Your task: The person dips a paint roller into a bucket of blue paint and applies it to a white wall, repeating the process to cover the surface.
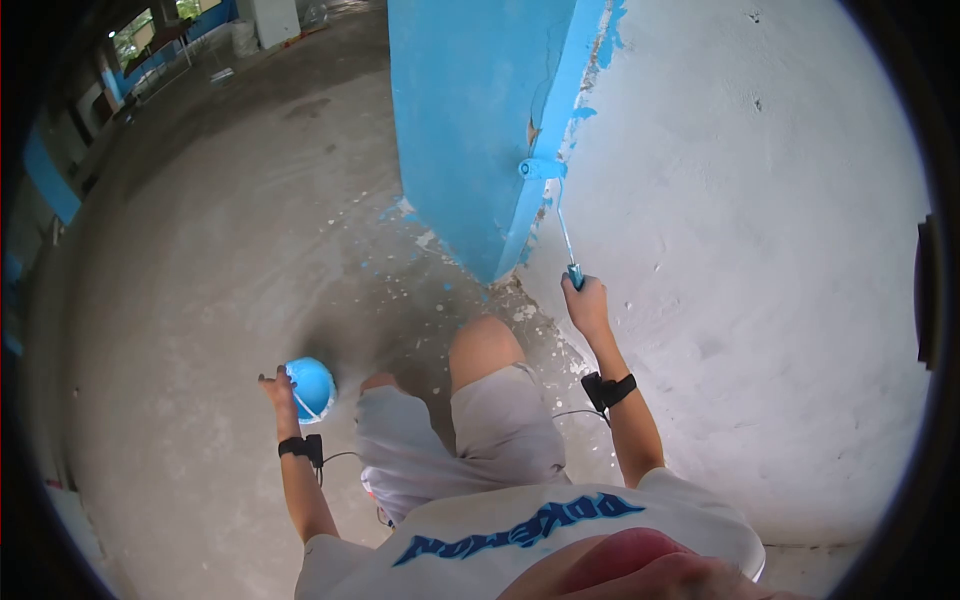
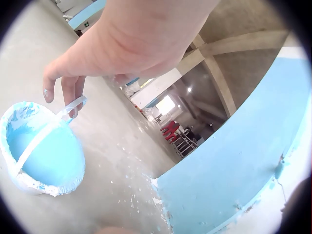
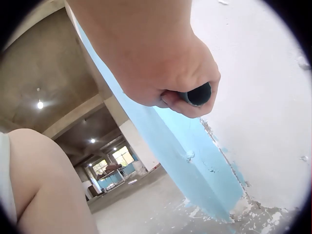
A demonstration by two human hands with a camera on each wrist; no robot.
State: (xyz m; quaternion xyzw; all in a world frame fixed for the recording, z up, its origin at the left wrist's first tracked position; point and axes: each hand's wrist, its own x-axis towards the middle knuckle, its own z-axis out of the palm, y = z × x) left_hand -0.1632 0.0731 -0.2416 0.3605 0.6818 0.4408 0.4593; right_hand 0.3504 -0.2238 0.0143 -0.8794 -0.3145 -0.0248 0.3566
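My right hand (image 1: 586, 302) grips the handle (image 1: 575, 276) of a small paint roller (image 1: 541, 169). The blue roller head lies against the narrow edge of a blue column (image 1: 470, 110), beside the white wall. In the right wrist view the fingers of my right hand (image 3: 170, 73) wrap round the handle, and its hollow end faces the camera; the roller head is hidden there. My left hand (image 1: 278, 390) carries a small bucket (image 2: 44, 187) of light blue paint by its pale handle (image 2: 44, 134), which hangs from the curled fingers. Paint coats the bucket's rim.
A white wall (image 1: 750, 250) with small dents stands close on the right. Paint flakes and white splashes dot the concrete floor (image 1: 200, 270) at the column's foot. My bent knee (image 1: 487, 345) is near the column. Red chairs (image 2: 170, 130) stand far off.
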